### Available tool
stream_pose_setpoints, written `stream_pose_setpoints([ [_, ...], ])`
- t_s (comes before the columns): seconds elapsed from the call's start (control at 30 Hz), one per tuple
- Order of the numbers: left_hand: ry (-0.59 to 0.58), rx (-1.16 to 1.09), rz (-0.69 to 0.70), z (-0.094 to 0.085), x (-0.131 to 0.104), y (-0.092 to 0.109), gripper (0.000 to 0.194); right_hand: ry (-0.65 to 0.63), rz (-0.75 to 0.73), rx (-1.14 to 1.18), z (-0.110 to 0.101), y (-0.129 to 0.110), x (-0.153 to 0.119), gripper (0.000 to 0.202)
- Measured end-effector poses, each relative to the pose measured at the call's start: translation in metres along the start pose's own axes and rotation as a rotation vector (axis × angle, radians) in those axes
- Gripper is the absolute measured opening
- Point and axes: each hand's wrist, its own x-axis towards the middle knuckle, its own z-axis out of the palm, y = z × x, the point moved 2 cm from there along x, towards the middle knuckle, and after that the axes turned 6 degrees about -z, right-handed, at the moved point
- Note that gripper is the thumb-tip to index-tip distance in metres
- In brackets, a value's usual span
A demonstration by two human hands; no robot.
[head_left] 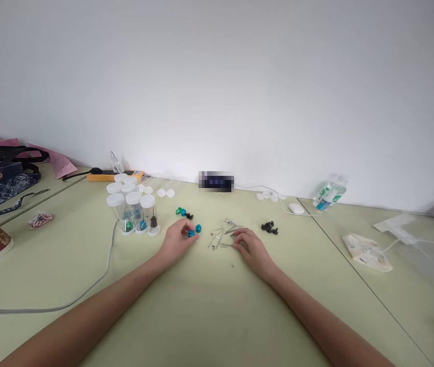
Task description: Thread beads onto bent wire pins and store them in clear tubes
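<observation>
My left hand (174, 241) rests on the table with thumb and fingers apart, curved around a shiny blue bead (191, 233). Another blue bead (198, 228) lies just beyond its fingertips. Behind this hand is a small group of green, blue and black beads (183, 212). My right hand (252, 250) is bent down at the right edge of a loose pile of thin metal rods (219, 238), its fingertips drawn together among them. What those fingertips pinch, if anything, is too small to make out. Several black knob-like pieces (269, 227) lie to the right of it.
Clear tubes with white caps (116, 199) stand at left, some holding beads and rods. Loose white caps (166, 193) lie behind. An orange power strip (115, 176), a pixelated dark box (216, 182) and a clear bottle (329, 193) sit along the wall. A white cable (111, 250) crosses the left side.
</observation>
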Motion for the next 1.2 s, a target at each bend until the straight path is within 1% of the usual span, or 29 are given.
stream_pose_setpoints([
  [0.17,-0.073,-0.032,0.002,0.002,-0.004,0.003,0.016,0.011,-0.023,-0.019,0.0,-0.001,-0.001,0.013],
  [0.3,-0.14,-0.118,-0.061,0.004,-0.009,0.006,0.021,0.05,-0.022,-0.03,-0.002,-0.003,-0.001,0.011],
  [0.43,-0.13,-0.283,-0.136,0.005,-0.012,0.008,0.029,0.102,-0.003,-0.09,-0.001,-0.003,-0.001,0.011],
  [0.53,-0.144,-0.361,-0.135,0.007,-0.013,0.008,0.029,0.13,0.023,-0.116,-0.001,-0.003,-0.001,0.013],
  [0.67,-0.21,-0.333,-0.079,0.01,-0.014,0.007,0.023,0.16,0.05,-0.138,-0.002,-0.002,-0.002,0.014],
  [0.8,-0.213,-0.23,-0.017,0.01,-0.014,0.01,0.021,0.185,0.058,-0.146,-0.004,-0.002,-0.003,0.015],
  [0.83,-0.226,-0.222,-0.024,0.009,-0.014,0.011,0.023,0.191,0.059,-0.143,-0.004,-0.002,-0.003,0.015],
  [0.9,-0.288,-0.235,-0.075,0.009,-0.016,0.013,0.028,0.196,0.052,-0.133,-0.004,-0.003,-0.004,0.015],
  [1.03,-0.426,-0.209,-0.161,0.011,-0.022,0.018,0.035,0.192,-0.002,-0.101,-0.003,-0.007,-0.005,0.014],
  [1.1,-0.481,-0.194,-0.181,0.012,-0.025,0.021,0.035,0.198,-0.086,-0.083,-0.002,-0.013,-0.007,0.014],
  [1.2,-0.561,-0.202,-0.227,0.015,-0.028,0.024,0.037,0.21,-0.252,-0.06,0.002,-0.024,-0.011,0.014],
])
